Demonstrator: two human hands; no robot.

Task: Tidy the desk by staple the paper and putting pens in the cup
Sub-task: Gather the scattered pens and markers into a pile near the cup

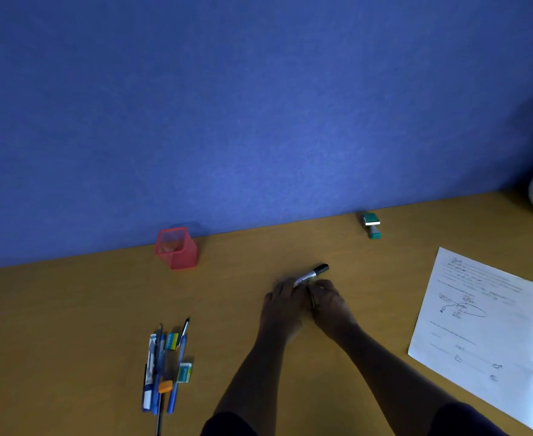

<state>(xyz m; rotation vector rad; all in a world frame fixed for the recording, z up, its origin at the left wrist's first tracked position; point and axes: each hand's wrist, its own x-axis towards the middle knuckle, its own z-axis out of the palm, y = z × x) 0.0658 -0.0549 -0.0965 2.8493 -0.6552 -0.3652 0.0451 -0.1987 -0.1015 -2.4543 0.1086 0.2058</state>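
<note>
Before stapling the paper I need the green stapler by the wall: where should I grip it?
Grip the green stapler across its long sides, reaching from above with the right hand. It lies lengthwise toward the blue wall, sides clear.

Cup left, stapler behind, paper right.
</note>
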